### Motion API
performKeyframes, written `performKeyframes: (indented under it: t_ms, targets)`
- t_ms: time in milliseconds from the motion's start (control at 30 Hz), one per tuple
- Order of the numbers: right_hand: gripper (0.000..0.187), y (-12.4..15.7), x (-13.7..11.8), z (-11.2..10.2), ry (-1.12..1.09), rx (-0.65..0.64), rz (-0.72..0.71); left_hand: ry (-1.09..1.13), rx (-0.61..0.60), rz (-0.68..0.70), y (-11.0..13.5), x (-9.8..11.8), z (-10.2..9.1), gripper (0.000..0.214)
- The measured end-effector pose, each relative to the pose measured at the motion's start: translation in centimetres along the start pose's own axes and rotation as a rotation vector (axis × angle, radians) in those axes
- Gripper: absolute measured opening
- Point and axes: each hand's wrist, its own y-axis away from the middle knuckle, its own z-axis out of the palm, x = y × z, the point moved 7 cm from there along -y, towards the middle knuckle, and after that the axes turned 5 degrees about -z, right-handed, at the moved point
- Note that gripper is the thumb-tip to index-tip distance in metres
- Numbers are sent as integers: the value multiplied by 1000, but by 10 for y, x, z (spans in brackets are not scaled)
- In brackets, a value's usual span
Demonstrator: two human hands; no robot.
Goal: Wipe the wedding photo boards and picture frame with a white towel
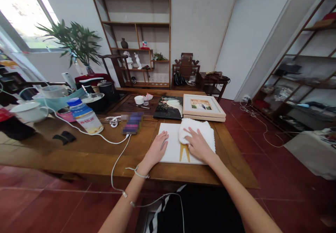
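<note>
Board (172, 147): flat, wht, w/ gold forked shape (183, 147); cloth (206, 129) atop.

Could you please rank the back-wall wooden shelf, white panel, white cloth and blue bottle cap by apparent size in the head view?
1. Back-wall wooden shelf
2. White panel, by outline, partly covered
3. White cloth
4. Blue bottle cap

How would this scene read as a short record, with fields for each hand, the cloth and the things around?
Left hand: laid over the left edge of the white board
Right hand: fingers spread on the white cloth
Cloth: bunched over the board's right part
Below cloth: gold shape, partly showing
Behind board: dark photo panel, framed picture
Farther left: blue-capped bottle
</note>
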Motion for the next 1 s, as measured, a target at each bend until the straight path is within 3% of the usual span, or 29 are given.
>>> performKeyframes:
  t_ms: [100, 167, 400, 500, 600, 867, 1000]
  targets:
    - [44, -18, 12, 1, -4, -6, 27, 8, 12, -1, 0, -1, 1, 31]
    - [43, -15, 7, 1, 5, 1, 28, 9, 18, 0, 0, -1, 1, 31]
    - [36, 50, -67, 1, -14, -31, -109, 27, 46, -7, 1, -1, -2, 29]
    - [33, 64, -88, -3, -47, -48, -182, 32, 57, 0, 0, -1, -3, 28]
    - [34, 54, -79, -5, -80, -46, -188, 37, 45, 9, 0, -1, -3, 29]
    - [42, -23, -10, 0, -68, 13, -98, 35, 23, -6, 0, -2, -1, 29]
    - [41, -26, -14, 2, -33, 34, -78, 39, 32, -5, 0, -2, 0, 29]
